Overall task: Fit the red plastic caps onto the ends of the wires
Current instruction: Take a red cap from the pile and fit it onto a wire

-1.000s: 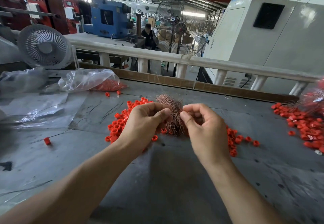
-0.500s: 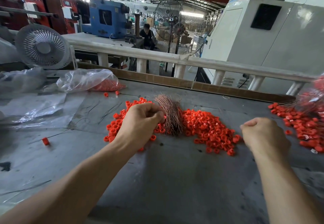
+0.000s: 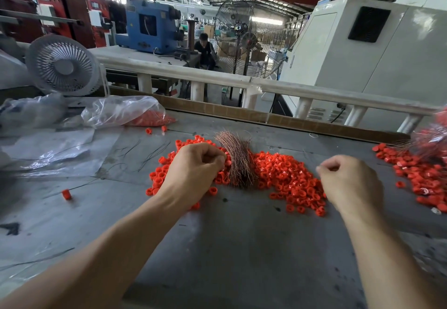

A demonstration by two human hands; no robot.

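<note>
Curling at centre frame, the left hand (image 3: 193,171) has its fingertips pinched against the near side of the copper wire bundle (image 3: 238,160); what it holds is hidden. The right hand (image 3: 348,180), well to the bundle's right, pinches something too small to identify. One bundle stands fanned, long axis running up-frame, nearer the left hand. Red caps (image 3: 287,180) lie uncountable across the worktop (image 3: 242,248), in two heaps
</note>
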